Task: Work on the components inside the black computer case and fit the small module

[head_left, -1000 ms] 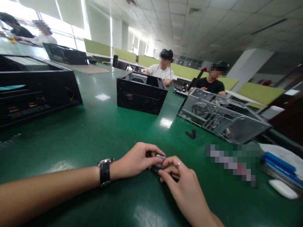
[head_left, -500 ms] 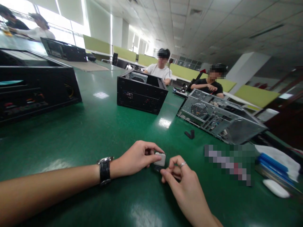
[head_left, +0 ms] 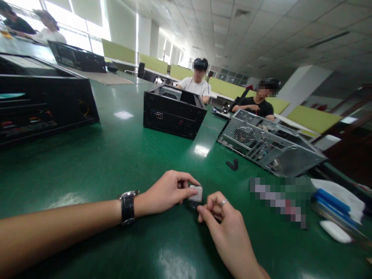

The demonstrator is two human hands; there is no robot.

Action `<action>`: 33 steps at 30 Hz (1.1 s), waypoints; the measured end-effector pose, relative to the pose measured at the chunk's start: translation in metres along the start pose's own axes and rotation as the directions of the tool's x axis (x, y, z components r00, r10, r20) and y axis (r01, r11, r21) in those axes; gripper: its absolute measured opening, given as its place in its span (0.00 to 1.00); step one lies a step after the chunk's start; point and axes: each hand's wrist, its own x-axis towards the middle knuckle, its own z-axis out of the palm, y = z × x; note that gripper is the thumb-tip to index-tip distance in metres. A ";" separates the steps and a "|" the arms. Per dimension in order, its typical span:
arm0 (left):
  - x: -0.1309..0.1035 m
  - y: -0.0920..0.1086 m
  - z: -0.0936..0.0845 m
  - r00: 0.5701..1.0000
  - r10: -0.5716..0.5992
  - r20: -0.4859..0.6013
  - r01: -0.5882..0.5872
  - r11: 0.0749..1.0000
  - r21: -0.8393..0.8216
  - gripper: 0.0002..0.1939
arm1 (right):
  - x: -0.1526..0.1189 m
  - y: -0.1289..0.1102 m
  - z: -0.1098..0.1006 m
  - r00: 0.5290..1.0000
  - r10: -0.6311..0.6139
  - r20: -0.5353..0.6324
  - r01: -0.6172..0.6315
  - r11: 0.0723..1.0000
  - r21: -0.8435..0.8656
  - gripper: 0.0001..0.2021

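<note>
My left hand (head_left: pixel 171 192), with a watch on its wrist, pinches a small square silver processor (head_left: pixel 195 193) between thumb and fingers, just above the green table (head_left: pixel 122 162). My right hand (head_left: pixel 228 224), wearing a ring, has its thumb and fingers closed on a slim black tool (head_left: pixel 194 205). The tool's dark tip lies at the lower edge of the processor; whether they touch I cannot tell. Most of the tool is hidden in the fingers, so its kind does not show.
Open computer cases stand around: black (head_left: pixel 174 112) ahead, silver (head_left: pixel 270 143) right, black (head_left: pixel 46 100) left. Two small black pieces (head_left: pixel 232 164) lie near the silver case. A blue item (head_left: pixel 333 201) and a white rounded object (head_left: pixel 335 231) are at right. Co-workers sit opposite.
The view has shifted very slightly. Both hands keep almost the same pose, with the processor and the black tool held close together.
</note>
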 end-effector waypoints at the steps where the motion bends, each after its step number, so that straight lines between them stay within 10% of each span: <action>1: 0.000 0.000 0.000 1.000 -0.004 0.000 0.004 1.000 0.001 0.13 | 0.000 0.000 -0.001 1.000 0.006 0.001 -0.006 1.000 0.002 0.11; 19: 0.003 -0.007 0.001 0.999 -0.035 -0.042 0.032 0.996 -0.083 0.14 | 0.006 -0.002 -0.001 0.999 0.031 -0.014 -0.030 0.998 0.047 0.12; 27: 0.004 -0.008 0.003 0.998 -0.042 -0.039 0.035 0.986 -0.163 0.15 | 0.020 0.024 -0.051 0.918 -0.120 -0.378 -0.021 0.937 -0.349 0.18; 33: 0.014 0.010 0.013 1.000 0.019 0.024 -0.017 0.997 -0.076 0.16 | 0.025 0.011 -0.017 0.999 -0.045 -0.021 0.047 0.996 0.072 0.22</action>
